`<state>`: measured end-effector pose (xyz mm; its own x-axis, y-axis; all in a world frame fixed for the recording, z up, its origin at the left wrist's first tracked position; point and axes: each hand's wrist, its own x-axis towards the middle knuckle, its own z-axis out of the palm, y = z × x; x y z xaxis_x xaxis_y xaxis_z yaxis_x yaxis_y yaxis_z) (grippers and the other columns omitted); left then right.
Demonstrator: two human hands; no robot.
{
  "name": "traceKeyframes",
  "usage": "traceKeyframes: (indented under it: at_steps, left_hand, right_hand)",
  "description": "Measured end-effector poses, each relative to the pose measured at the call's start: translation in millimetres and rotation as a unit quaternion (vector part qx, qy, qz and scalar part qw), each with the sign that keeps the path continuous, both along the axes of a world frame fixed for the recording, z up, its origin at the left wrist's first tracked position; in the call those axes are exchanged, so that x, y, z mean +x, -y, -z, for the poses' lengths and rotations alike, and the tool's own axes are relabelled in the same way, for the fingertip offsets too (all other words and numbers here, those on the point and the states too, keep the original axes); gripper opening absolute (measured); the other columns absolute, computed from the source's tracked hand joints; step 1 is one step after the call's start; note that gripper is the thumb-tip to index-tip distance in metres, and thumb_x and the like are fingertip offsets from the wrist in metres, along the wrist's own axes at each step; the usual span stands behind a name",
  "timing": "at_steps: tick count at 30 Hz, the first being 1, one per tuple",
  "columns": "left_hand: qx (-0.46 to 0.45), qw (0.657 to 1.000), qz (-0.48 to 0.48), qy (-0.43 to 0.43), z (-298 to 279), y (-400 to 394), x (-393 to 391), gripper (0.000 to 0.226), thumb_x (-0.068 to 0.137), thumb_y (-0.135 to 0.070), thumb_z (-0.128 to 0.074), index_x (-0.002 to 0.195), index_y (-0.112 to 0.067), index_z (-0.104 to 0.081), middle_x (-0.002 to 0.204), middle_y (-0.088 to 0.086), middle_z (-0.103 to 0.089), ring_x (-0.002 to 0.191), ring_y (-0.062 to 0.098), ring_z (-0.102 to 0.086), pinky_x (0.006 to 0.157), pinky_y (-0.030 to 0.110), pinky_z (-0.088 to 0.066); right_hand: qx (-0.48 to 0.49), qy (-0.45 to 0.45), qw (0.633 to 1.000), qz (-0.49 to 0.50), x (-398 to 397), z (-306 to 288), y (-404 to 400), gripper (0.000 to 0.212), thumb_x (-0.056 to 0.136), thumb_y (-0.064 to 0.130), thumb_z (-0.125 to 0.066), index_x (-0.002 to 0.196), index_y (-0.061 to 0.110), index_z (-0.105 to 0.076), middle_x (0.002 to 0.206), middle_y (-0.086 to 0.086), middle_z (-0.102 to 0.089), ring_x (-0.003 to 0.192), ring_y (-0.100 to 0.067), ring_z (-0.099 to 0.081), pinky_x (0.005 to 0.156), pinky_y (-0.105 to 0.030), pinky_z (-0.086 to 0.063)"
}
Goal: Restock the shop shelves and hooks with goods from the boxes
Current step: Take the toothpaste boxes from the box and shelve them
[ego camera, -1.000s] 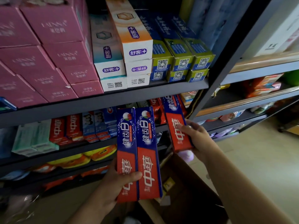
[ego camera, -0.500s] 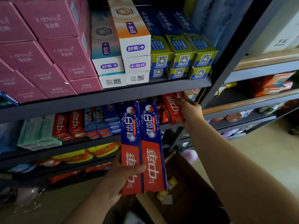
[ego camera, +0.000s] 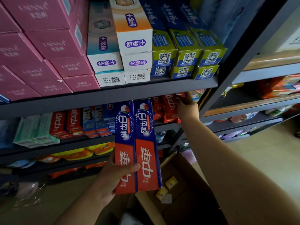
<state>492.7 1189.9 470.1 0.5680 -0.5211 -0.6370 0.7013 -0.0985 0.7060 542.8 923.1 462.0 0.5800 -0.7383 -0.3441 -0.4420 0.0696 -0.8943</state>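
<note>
My left hand [ego camera: 113,177] grips two red-and-blue toothpaste boxes [ego camera: 138,143] side by side, upright, in front of the shelves. My right hand [ego camera: 186,108] reaches under the upper dark shelf board [ego camera: 113,96] and holds a red toothpaste box [ego camera: 169,104] set among the stacked red boxes on the second shelf; its fingertips are partly hidden by the box and the shelf. An open cardboard box [ego camera: 178,189] stands on the floor below my hands, with a few small yellow packets inside.
Pink boxes [ego camera: 45,51], white toothpaste boxes [ego camera: 120,59] and green-blue boxes [ego camera: 188,54] fill the upper shelf. Mint boxes [ego camera: 35,130] and more red boxes [ego camera: 65,122] line the second shelf. A dark upright post [ego camera: 227,70] divides off the right-hand shelving. Bare floor [ego camera: 267,159] lies at the right.
My right hand has carried one red toothpaste box up from beside the held pair and pushed it onto the second shelf. My left hand keeps holding its two boxes, raised slightly.
</note>
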Motion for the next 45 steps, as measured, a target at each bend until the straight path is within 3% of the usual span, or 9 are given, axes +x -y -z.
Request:
traceKeyframes:
  at_steps: [5,8,11,18,24,32,35,40,45]
  left_hand:
    - [0.004,1.0,-0.005,-0.009,1,6,2,0.118,0.003,-0.031,-0.096,0.114,-0.028,-0.056,0.097,0.009,-0.075,0.087,0.029,-0.072,0.072,0.047,-0.055]
    - [0.011,1.0,0.001,-0.014,3,8,2,0.121,0.005,-0.032,-0.096,0.119,-0.026,-0.055,0.101,0.01,-0.074,0.093,0.032,-0.071,0.078,0.05,-0.055]
    - [0.013,1.0,0.001,-0.018,4,9,0,0.12,0.005,-0.032,-0.096,0.119,-0.026,-0.055,0.102,0.01,-0.074,0.094,0.032,-0.071,0.078,0.05,-0.055]
    - [0.027,0.999,-0.024,-0.016,2,6,-3,0.066,0.051,-0.004,-0.079,0.109,-0.027,-0.057,0.09,0.007,-0.076,0.092,0.031,-0.069,0.072,0.045,-0.053]
    - [0.029,0.999,-0.027,-0.02,0,5,-3,0.096,0.027,-0.021,-0.097,0.114,-0.029,-0.056,0.099,0.008,-0.074,0.091,0.03,-0.071,0.073,0.046,-0.054]
    - [0.011,1.0,-0.016,0.019,-5,28,-3,0.069,0.053,-0.012,-0.087,0.112,-0.029,-0.056,0.095,0.003,-0.075,0.084,0.023,-0.073,0.065,0.039,-0.056]
    - [0.005,0.999,-0.028,0.04,-9,47,-6,0.07,0.053,-0.01,-0.084,0.114,-0.029,-0.056,0.094,0.002,-0.075,0.084,0.022,-0.073,0.064,0.038,-0.056]
    - [-0.018,0.998,-0.012,0.052,-18,80,-7,0.07,0.055,-0.015,-0.08,0.12,-0.026,-0.057,0.1,0.002,-0.074,0.084,0.019,-0.073,0.059,0.033,-0.058]
    - [-0.026,0.999,-0.025,0.037,-24,105,0,0.066,0.054,-0.021,-0.08,0.116,-0.027,-0.059,0.104,0.006,-0.073,0.092,0.026,-0.071,0.079,0.047,-0.057]
  right_hand:
    - [-0.096,-0.024,0.994,0.037,-37,8,-21,0.034,0.084,0.041,-0.064,0.109,0.019,-0.058,0.112,-0.004,-0.062,0.102,-0.024,-0.061,0.093,-0.047,-0.05]
    - [0.078,-0.06,0.993,0.065,-47,12,-34,0.048,0.08,0.054,-0.067,0.107,0.016,-0.059,0.099,-0.004,-0.068,0.092,-0.022,-0.066,0.088,-0.043,-0.054]
    - [0.222,-0.005,0.974,0.054,-40,8,-38,0.033,0.085,0.043,-0.067,0.096,0.012,-0.062,0.08,-0.004,-0.069,0.078,-0.018,-0.068,0.083,-0.037,-0.058]
    - [0.19,0.002,0.978,0.079,-19,3,-35,0.021,0.085,0.031,-0.07,0.084,0.017,-0.055,0.08,-0.001,-0.065,0.072,-0.016,-0.066,0.079,-0.033,-0.056]
    - [0.16,-0.011,0.986,0.051,-15,6,-32,0.026,0.082,0.039,-0.072,0.086,0.019,-0.056,0.093,-0.004,-0.069,0.087,-0.022,-0.069,0.09,-0.042,-0.055]
    - [0.283,-0.024,0.953,-0.104,-132,-19,-67,0.065,0.075,0.069,-0.044,0.115,0.02,-0.057,0.106,-0.008,-0.071,0.097,-0.026,-0.07,0.091,-0.048,-0.054]
    - [0.295,-0.005,0.945,-0.144,-169,-32,-86,0.066,0.069,0.062,-0.052,0.121,0.021,-0.053,0.1,-0.005,-0.073,0.089,-0.021,-0.071,0.075,-0.034,-0.057]
    - [0.252,0.063,0.964,-0.051,-172,-37,-95,0.048,0.067,0.039,-0.065,0.11,0.019,-0.055,0.084,-0.003,-0.075,0.065,-0.015,-0.069,0.057,-0.023,-0.053]
    - [0.242,0.111,0.964,0.001,-159,-28,-72,0.054,0.07,0.043,-0.073,0.11,0.012,-0.055,0.077,-0.002,-0.071,0.059,-0.013,-0.062,0.057,-0.027,-0.051]
